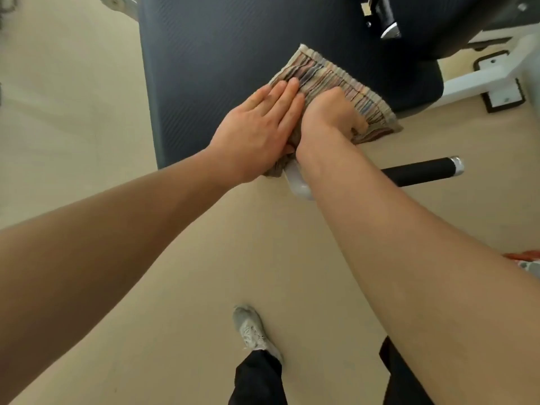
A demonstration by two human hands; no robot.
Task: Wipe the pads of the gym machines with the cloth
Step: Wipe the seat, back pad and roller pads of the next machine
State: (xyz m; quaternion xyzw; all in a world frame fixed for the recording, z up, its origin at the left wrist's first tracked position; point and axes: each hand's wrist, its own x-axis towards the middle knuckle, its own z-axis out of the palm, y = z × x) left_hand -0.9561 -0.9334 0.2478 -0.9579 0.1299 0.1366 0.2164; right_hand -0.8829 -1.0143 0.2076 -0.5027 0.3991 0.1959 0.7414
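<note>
Your left grip (257, 133) is lying flat with fingers straight, pressing the striped cloth (330, 73) onto the dark pad (219, 54) in the upper middle of the frame. Your right grip (333, 112), touching the left, is curling its fingers around a bunch of the cloth.

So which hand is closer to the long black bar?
Right. The right hand grips the cloth just up from the long black bar; the left hand presses flat on the cloth, farther over to the left.
</note>
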